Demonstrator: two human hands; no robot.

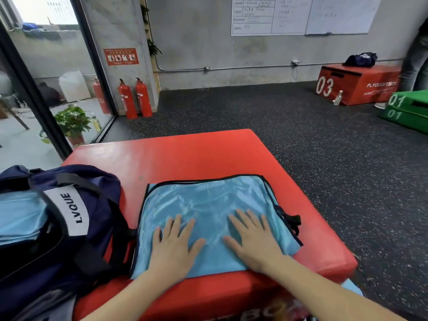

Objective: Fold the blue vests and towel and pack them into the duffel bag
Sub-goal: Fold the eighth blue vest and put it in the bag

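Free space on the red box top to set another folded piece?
Bare red box top runs beyond the blue vest to the far edge, plus a strip on its right. Crowded on the left: the duffel bag abuts the vest, where both hands press.

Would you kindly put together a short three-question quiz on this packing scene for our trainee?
1. True or false: both hands lie flat on the folded blue vest.
2. The duffel bag sits on which side of the vest: A left, B right, C behind?
3. What colour is the box under the vest?

Key: 1 true, left hand and right hand press it; 2 A; 3 red.
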